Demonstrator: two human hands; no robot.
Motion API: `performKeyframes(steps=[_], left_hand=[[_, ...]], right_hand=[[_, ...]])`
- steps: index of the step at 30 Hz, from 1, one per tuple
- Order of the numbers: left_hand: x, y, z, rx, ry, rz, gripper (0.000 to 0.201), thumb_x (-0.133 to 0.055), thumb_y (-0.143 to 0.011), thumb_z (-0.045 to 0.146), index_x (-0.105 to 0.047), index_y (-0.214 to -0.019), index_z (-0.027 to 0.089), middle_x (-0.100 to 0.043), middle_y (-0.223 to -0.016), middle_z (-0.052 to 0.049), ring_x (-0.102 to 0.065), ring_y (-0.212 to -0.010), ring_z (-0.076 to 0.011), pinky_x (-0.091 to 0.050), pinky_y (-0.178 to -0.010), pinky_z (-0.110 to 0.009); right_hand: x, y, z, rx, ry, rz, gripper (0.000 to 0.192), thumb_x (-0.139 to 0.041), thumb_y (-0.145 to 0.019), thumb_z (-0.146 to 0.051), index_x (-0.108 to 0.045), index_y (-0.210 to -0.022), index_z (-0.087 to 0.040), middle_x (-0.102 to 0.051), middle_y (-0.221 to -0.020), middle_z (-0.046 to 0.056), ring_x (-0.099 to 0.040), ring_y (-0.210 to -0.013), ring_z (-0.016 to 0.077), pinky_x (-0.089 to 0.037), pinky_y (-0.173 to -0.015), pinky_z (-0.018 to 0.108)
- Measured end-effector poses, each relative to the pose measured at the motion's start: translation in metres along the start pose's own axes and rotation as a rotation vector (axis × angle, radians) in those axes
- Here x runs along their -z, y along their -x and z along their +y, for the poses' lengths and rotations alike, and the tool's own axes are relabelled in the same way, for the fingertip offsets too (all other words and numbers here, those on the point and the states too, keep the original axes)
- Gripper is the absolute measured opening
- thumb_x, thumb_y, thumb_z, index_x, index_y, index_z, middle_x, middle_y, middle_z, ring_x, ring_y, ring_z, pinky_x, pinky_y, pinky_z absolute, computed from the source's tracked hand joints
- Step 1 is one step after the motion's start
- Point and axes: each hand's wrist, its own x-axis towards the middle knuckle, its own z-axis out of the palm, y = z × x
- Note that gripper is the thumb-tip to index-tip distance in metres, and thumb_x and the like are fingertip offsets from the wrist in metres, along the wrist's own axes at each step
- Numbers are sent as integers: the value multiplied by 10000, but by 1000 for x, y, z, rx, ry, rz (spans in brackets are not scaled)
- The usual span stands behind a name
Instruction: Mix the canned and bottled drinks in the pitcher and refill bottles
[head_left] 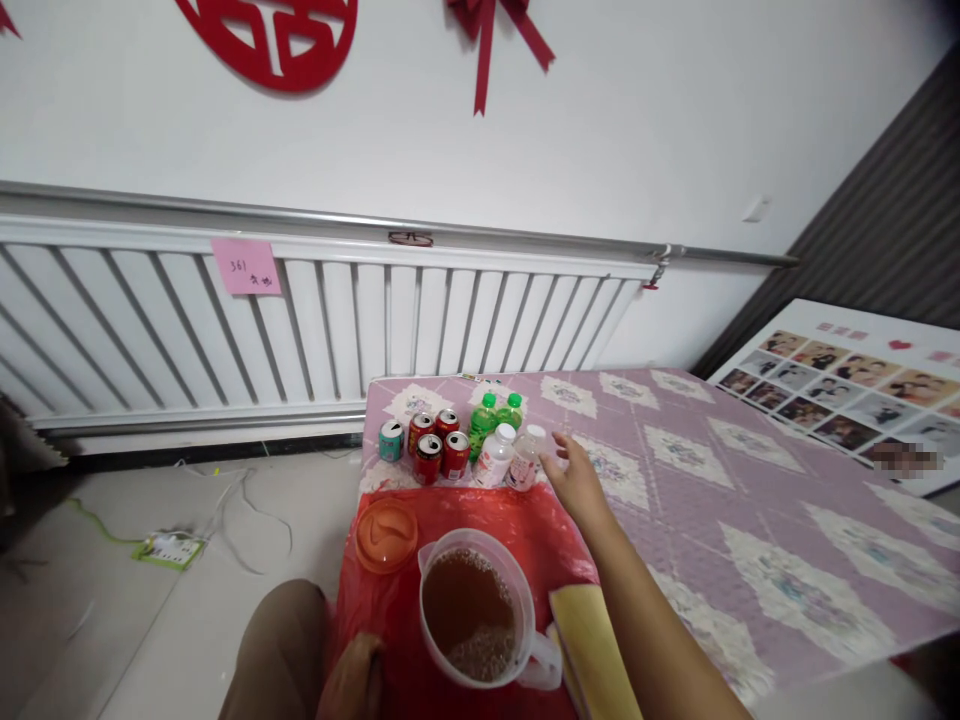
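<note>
My right hand reaches over the bed with fingers apart, just right of a clear bottle with a white cap. Whether a fingertip touches it I cannot tell. Left of it stands a white bottle, with two green-capped bottles behind. Several red cans and a teal can are grouped further left. My left hand rests low on the red plastic sheet; its fingers are mostly hidden. Between my arms sits a clear plastic jug of brown, foamy liquid, its handle toward the lower right.
An orange lid lies left of the jug, and a yellow folded item lies by my right forearm. A patterned mattress spreads right. Behind it is a white radiator; a photo board leans at right. Cords lie on the floor.
</note>
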Motion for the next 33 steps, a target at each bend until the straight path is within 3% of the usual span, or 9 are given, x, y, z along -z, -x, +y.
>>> performKeyframes(steps=[4, 8, 12, 19, 27, 33], left_hand=[[2, 0, 9, 36, -1, -11, 336, -319, -966, 292, -624, -855, 209, -717, -851, -76, -688, -787, -199, -558, -755, -305], [2, 1, 15, -21, 31, 28, 315, -311, -970, 279, -609, -900, 203, -701, -885, -81, -671, -830, -202, -538, -796, -328], [1, 0, 14, -2, 9, 35, 279, -326, -949, 230, -603, -936, 208, -702, -937, -82, -666, -900, -209, -518, -861, -351], [8, -1, 21, 14, 34, 33, 235, -373, -922, 192, -604, -962, 207, -697, -974, -83, -656, -951, -213, -494, -919, -351], [11, -1, 26, 36, 155, 84, 178, -457, -854, 155, -606, -924, 220, -705, -979, -61, -653, -954, -202, -491, -936, -350], [27, -41, 15, 223, 293, 244, 156, -491, -858, 232, -557, -995, 194, -687, -1001, -82, -662, -944, -203, -521, -897, -344]], right_hand=[[15, 79, -25, -58, -155, -25, 567, -525, -860, -552, -574, -1283, -177, -663, -1257, 169, -661, -1076, 290, -538, -905, 460], [21, 161, -47, -309, -482, -47, 632, -636, -789, -610, -580, -1283, -220, -634, -1344, 156, -610, -1211, 312, -492, -1008, 470], [23, 207, -74, -340, -494, -67, 632, -635, -788, -611, -604, -1287, -224, -645, -1341, 148, -591, -1241, 324, -507, -995, 460], [22, 217, -107, -301, -435, -73, 624, -615, -773, -614, -648, -1236, -197, -678, -1284, 136, -608, -1201, 324, -486, -1019, 469], [23, 219, -116, -352, -541, -72, 646, -630, -764, -608, -631, -1238, -169, -656, -1282, 168, -650, -1098, 323, -578, -811, 397], [22, 220, -111, -346, -532, -79, 620, -618, -779, -609, -619, -1235, -188, -653, -1293, 151, -627, -1151, 311, -542, -900, 409]])
